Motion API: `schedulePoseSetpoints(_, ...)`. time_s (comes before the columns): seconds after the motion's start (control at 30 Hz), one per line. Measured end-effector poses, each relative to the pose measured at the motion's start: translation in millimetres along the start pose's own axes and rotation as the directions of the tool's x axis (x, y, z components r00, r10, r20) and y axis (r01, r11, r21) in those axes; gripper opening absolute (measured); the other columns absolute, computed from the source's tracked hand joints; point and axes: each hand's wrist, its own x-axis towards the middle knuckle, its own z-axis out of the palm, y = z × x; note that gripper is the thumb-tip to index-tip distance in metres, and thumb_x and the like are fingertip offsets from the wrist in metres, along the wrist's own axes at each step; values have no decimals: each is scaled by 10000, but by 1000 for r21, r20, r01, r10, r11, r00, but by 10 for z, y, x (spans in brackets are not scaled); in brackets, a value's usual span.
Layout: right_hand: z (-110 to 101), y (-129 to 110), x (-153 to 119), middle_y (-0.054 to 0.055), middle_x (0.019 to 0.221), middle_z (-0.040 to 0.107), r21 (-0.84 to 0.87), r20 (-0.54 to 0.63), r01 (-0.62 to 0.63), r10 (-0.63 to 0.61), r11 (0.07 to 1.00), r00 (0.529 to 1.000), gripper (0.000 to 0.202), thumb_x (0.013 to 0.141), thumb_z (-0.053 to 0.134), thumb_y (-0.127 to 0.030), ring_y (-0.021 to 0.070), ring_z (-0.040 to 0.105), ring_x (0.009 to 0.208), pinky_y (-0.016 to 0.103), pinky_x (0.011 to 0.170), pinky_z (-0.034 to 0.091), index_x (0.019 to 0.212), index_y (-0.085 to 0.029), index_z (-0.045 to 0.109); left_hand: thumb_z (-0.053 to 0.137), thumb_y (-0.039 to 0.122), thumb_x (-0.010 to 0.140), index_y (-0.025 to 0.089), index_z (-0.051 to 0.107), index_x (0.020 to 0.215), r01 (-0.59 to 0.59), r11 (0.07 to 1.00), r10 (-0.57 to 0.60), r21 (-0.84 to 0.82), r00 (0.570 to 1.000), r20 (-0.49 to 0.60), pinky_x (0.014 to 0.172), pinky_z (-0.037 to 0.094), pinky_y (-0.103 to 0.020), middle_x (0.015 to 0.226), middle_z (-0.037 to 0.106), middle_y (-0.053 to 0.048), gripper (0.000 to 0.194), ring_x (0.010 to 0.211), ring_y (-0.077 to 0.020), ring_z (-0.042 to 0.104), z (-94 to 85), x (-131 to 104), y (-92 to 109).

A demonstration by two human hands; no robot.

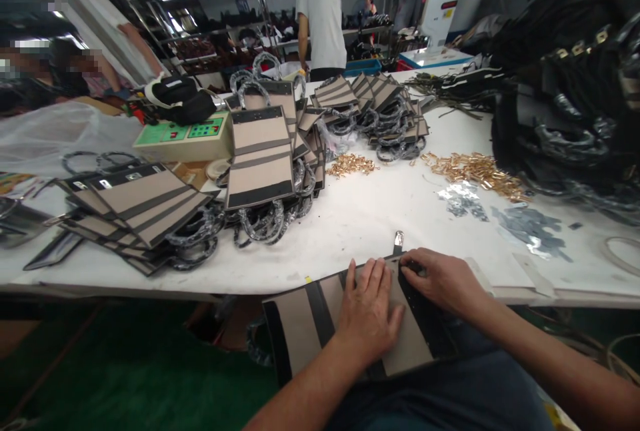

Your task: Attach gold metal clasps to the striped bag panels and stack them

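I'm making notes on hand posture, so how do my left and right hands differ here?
Your left hand lies flat with its fingers extended, while your right hand has curled fingers. The left hand rests across the middle of the striped panel; the right hand is at the dark band along one end. Both touch the same panel.

A white table (360, 224) carries stacked striped panels (263, 134), gold fittings (475, 171), grey pieces (530, 227) and a green-topped box (183, 144).
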Motion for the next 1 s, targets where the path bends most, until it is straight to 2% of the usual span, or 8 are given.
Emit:
schedulePoseSetpoints(0.13,27,48,10,1,954,803,82,22,-29,28,996,999,210,917,573,-408,270,743,834,370,742,517,1008,-327,745,486,494,1045,147,281,1672,-20,998,20,61,1000,2,1350,210,-577,1734,274,-89,745,1619,-283,236,10,-96,4)
schedulePoseSetpoints(0.23,136,166,57,22,932,805,192,16,-5,2,981,1000,184,890,585,-425,311,757,861,433,769,557,941,-352,746,571,439,975,176,153,1707,-41,995,39,92,999,22,1316,333,-594,1745,213,-68,884,1615,-312,245,150,-149,-76)
schedulePoseSetpoints(0.33,283,301,170,79,931,804,284,0,37,-39,958,999,131,842,634,-462,352,761,874,490,779,589,864,-399,747,623,422,905,222,153,1714,-33,996,30,78,999,43,1257,434,-624,1700,322,-107,956,1549,-365,384,309,-100,-192)
schedulePoseSetpoints(0.4,313,342,222,103,912,797,291,-1,48,-50,956,999,110,835,654,-483,352,756,847,492,758,586,824,-408,735,652,457,885,245,200,1708,0,998,-2,64,999,33,1233,469,-623,1673,392,-110,963,1507,-384,447,313,-50,-202)
schedulePoseSetpoints(0.53,143,260,131,54,901,780,167,-4,49,-49,985,999,149,912,592,-417,305,742,841,444,771,543,890,-335,714,520,522,1006,265,254,1692,21,1000,-22,10,997,68,1326,337,-557,1715,332,-59,779,1571,-313,355,47,10,-8)
schedulePoseSetpoints(0.63,0,172,31,58,1020,766,24,3,96,-96,995,995,234,981,523,-378,274,734,899,370,773,509,1013,-262,724,446,567,1045,197,377,1635,81,997,-82,21,993,84,1330,251,-611,1672,424,-107,700,1551,-312,388,-111,87,108)
schedulePoseSetpoints(0.77,-53,148,-56,49,1086,761,-22,26,98,-97,995,995,252,991,558,-351,245,736,931,311,747,479,1117,-248,750,447,520,1053,150,391,1614,71,995,-76,64,993,85,1325,233,-608,1684,399,-128,674,1562,-313,361,-67,136,170)
schedulePoseSetpoints(1.0,-91,143,-66,23,1009,754,30,30,125,-126,992,992,238,984,580,-306,222,733,930,284,735,458,1095,-276,788,483,453,1045,140,349,1629,100,993,-103,56,993,50,1333,205,-604,1693,379,-132,676,1582,-312,319,30,128,223)
